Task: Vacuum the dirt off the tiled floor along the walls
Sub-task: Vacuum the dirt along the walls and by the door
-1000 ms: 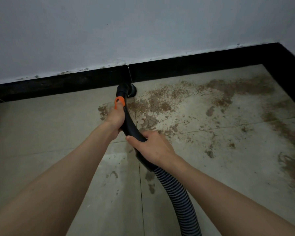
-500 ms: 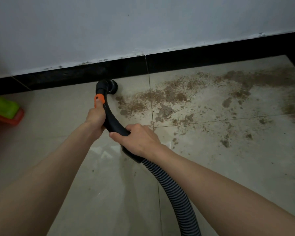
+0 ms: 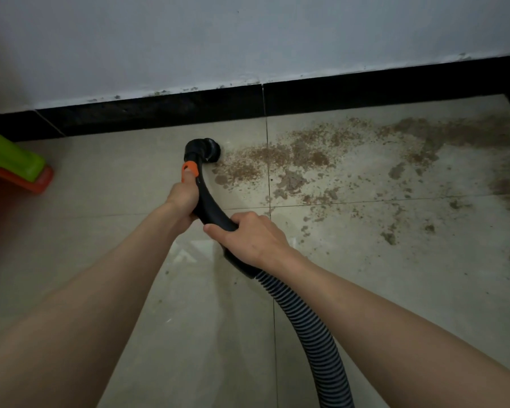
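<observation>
- The vacuum handle (image 3: 209, 201), a curved black tube, is seen at frame centre, held by both hands.
- Left hand (image 3: 183, 198): fingers are wrapped around the upper part of the handle; the thumb is laid on the orange slider (image 3: 189, 167). Grip fully closed on the tube.
- Right hand (image 3: 251, 238): fingers are curled over the lower end of the handle, just above where the ribbed hose (image 3: 309, 328) begins. Grip likewise closed.
- The round brush nozzle (image 3: 211, 150) is set on the tiled floor (image 3: 115, 178), near the black skirting (image 3: 159, 110), at the left edge of the dirt.
- The dirt (image 3: 306, 154), brown and granular, is spread from the nozzle toward the right of the frame, with scattered patches at centre right.
- The hose is run from the handle to the lower edge of the frame.
- A green and orange plastic object (image 3: 12, 163) is noted at the left edge; its kind cannot be told.
- A white wall (image 3: 248, 36) fills the upper frame.
</observation>
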Tool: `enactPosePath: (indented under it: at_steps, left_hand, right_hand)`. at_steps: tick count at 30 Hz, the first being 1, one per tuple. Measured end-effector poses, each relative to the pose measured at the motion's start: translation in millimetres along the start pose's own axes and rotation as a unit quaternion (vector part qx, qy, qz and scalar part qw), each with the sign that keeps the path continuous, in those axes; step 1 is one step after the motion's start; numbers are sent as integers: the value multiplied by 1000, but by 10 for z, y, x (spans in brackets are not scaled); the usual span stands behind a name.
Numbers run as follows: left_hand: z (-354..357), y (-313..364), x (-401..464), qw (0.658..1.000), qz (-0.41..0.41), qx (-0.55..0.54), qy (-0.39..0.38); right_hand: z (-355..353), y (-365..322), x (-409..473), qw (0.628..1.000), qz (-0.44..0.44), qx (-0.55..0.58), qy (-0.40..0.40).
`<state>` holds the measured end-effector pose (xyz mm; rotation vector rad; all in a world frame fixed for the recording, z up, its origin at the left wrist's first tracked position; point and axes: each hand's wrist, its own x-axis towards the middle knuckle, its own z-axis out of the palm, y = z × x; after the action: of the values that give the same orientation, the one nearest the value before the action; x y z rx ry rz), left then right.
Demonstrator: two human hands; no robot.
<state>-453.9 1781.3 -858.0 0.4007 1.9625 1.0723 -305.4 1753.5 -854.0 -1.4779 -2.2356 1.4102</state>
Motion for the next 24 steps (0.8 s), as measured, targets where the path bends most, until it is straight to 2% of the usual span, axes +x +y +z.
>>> enactPosePath:
  at_steps: [15,19,24]
  left_hand:
    - [798,116,-152,996,11,60,-64]
    - [855,132,-141,994,16,75,-74]
    - [706,149,-114,996,38,65,-51]
  right_hand:
    - [-353,486,-203,996,45,37,74]
    - [-377,509,-205,995,46,50,79]
    - [-289,377,-177,994,37,55,82]
